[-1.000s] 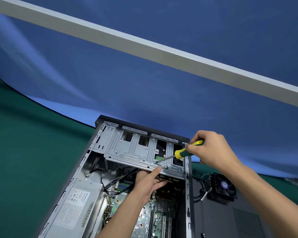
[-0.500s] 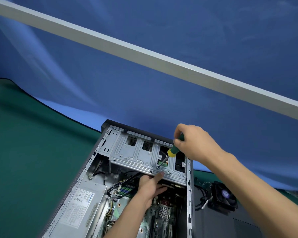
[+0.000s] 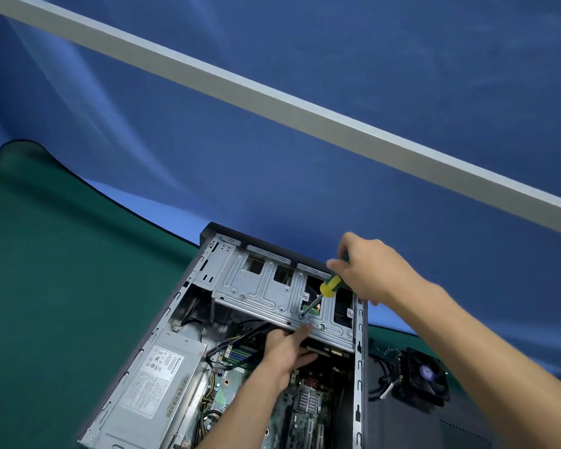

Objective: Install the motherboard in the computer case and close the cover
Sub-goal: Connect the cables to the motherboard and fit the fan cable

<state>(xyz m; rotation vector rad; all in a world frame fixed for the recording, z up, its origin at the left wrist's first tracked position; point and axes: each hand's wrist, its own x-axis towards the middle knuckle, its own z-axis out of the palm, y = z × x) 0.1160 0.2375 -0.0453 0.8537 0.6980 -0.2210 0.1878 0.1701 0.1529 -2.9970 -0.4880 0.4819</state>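
Note:
The open computer case (image 3: pixel 162 322) lies on its side on the green mat, with the motherboard (image 3: pixel 305 409) inside it. A silver drive cage (image 3: pixel 256 296) spans the far end. My right hand (image 3: pixel 370 270) grips a yellow and green screwdriver (image 3: pixel 329 285), whose tip rests on a screw at the cage's front lip. My left hand (image 3: pixel 287 350) reaches under that lip, thumb on top of the edge and fingers curled beneath it.
A silver power supply (image 3: pixel 156 380) fills the case's left side. A black cooler fan (image 3: pixel 426 374) with cables sits on the dark side cover (image 3: pixel 434 429) to the right. Green mat (image 3: pixel 62 270) spreads to the left, with a blue backdrop behind.
My right hand has lifted and swung the screwdriver from nearly flat to steeply tilted, tip staying at the cage screw. The left hand holds the same place. The camera has tipped down slightly.

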